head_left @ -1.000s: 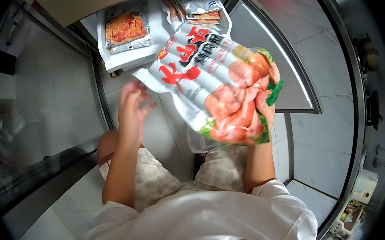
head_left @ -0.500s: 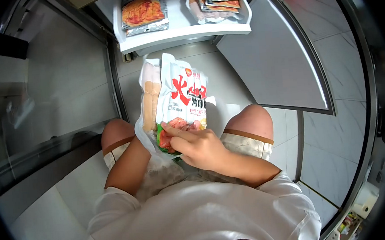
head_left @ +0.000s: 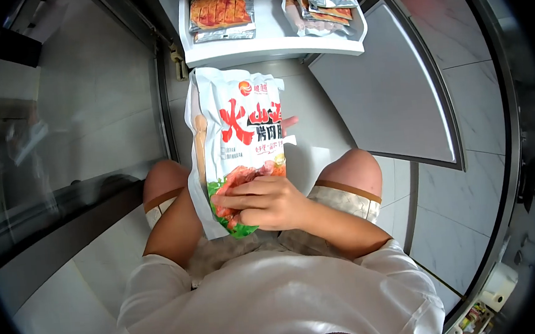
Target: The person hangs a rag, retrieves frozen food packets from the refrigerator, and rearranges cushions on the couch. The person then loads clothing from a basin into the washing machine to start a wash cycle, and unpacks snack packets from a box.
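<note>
Over my lap is a white printed sausage pack (head_left: 240, 131) with red lettering and a meat picture at its bottom. Behind its left edge shows another pack of pale sausages (head_left: 200, 140). My right hand (head_left: 270, 203) grips the front pack low down, its fingers across the picture. My left hand (head_left: 290, 122) supports the packs from behind; only fingertips stick out past the right edge, and the rest is hidden.
Ahead is a pulled-out white freezer drawer (head_left: 272, 50) holding a pack of orange-red sliced food (head_left: 219, 9) on the left and stacked packets (head_left: 324, 5) on the right. An open grey door (head_left: 386, 84) stands to the right, with a glass panel (head_left: 90, 117) at left.
The front pack has shifted left over the sausages behind it, now covering most of them. My left fingertips have come into sight. The drawer appears farther right as the view turned.
</note>
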The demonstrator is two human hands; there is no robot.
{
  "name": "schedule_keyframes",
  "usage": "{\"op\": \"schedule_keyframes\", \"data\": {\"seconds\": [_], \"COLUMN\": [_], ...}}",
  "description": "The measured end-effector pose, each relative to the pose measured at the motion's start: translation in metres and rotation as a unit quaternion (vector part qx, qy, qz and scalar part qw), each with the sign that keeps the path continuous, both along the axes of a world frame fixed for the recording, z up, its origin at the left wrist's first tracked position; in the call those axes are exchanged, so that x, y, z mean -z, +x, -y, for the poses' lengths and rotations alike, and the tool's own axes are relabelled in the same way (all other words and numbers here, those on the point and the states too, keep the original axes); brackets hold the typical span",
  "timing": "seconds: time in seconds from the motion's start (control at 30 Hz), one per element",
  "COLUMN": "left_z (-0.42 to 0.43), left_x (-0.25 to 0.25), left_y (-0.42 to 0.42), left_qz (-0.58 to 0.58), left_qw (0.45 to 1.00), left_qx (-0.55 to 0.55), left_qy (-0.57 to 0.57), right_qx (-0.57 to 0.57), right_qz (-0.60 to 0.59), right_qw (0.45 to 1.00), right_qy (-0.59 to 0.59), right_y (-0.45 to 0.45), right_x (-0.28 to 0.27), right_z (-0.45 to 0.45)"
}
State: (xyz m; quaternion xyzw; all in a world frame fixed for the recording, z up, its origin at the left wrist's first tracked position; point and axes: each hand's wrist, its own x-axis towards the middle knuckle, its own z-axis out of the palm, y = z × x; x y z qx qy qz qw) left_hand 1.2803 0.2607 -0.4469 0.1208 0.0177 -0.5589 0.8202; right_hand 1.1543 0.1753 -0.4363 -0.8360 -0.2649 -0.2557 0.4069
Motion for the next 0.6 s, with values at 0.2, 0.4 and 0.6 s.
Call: {"op": "schedule_keyframes", "data": {"seconds": [0.2, 0.4, 0.6], "left_z": [-0.003, 0.0, 0.002], "left_x": [0.031, 0.026, 0.053], "left_y": [0.005, 0.012, 0.019], "left_qz": [-0.004, -0.055, -0.067], "left_qw": [0.998, 0.997, 0.996], "left_qx": [0.05, -0.023, 0.063], "left_qy": [0.025, -0.039, -0.01], "right_qx": [-0.045, 0.185, 0.085], "right_qz": [-0.099, -0.285, -0.369], "right_qw": [0.99, 0.804, 0.688], "right_qy": [0.094, 0.488, 0.619], "right_y": [0.009, 0.046, 0.099], "right_x": [-0.006, 0.015, 0.02], "right_z": [0.008, 0.077, 0.132]}}
